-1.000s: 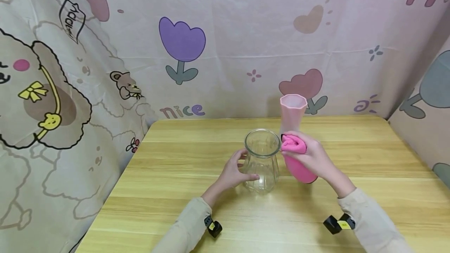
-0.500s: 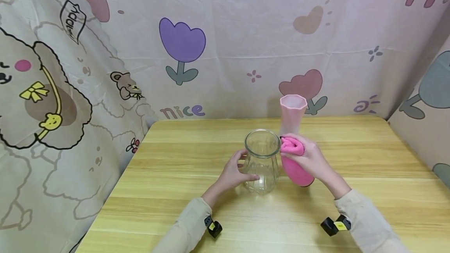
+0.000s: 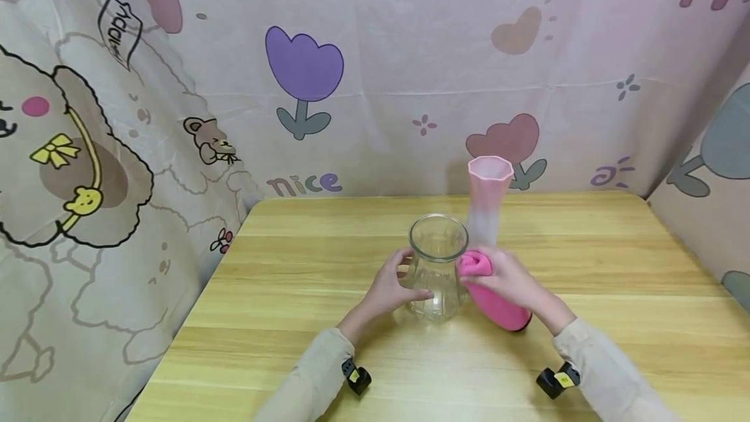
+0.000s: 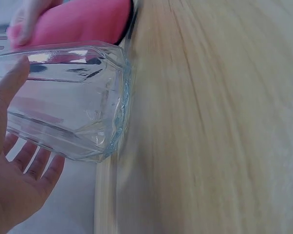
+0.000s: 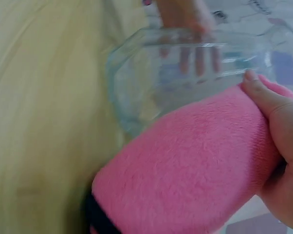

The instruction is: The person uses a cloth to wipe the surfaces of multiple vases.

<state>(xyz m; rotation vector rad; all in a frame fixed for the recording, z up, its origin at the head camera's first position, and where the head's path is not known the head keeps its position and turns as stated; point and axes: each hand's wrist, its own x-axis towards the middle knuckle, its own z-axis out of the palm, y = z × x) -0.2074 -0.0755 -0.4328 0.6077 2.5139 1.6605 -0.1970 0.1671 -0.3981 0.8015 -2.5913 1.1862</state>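
Beside the fuzzy pink cloth [image 3: 500, 305], a clear, faceted glass vase [image 3: 439, 275]

- a wooden tabletop [image 3: 305, 259], pale yellow with a streaky grain; the boards run from side to side, in lighter and darker bands
- its two far corners are rounded, and a soft sheen of light lies on the wood toward the near side
- on it, a clear glass vase [image 3: 433, 272] standing upright, with a round rim, faceted sides and a ridged base
- behind that and to its right, a tall ribbed vase [image 3: 488, 197], upright, pink at its scalloped mouth and fading to white lower down; its foot is hidden
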